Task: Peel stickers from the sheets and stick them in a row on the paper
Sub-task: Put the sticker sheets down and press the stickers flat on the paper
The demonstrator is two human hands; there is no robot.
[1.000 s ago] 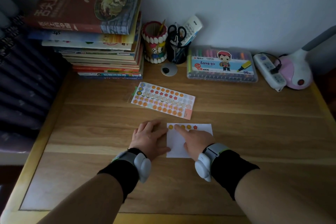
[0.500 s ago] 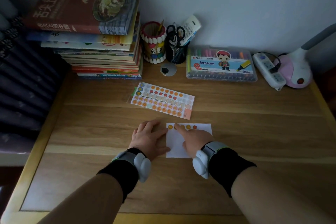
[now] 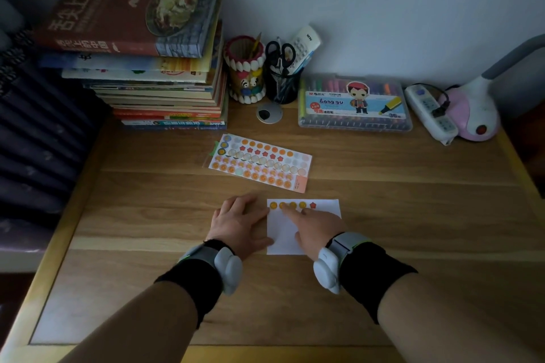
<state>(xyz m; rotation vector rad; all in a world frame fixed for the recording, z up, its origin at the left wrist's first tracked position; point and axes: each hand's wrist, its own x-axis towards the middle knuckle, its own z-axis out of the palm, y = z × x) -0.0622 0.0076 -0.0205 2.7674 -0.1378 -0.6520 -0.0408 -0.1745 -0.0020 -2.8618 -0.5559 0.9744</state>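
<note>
A small white paper lies on the wooden desk in front of me. Along its top edge runs a row of several stickers: orange round ones and a red star at the right end. My right hand lies on the paper, its forefinger stretched out and pressing an orange sticker near the row's left. My left hand rests flat on the desk, fingers at the paper's left edge. The sticker sheet, with orange, red and pale stickers, lies just beyond the paper.
A tall stack of books stands at the back left. Two pen holders, one with scissors, a marker box, a power strip and a pink lamp line the wall. A round cable grommet sits behind the sheet.
Almost nothing has moved. My right forefinger keeps pressing the same spot in the sticker row, and my left hand stays flat beside the paper.
</note>
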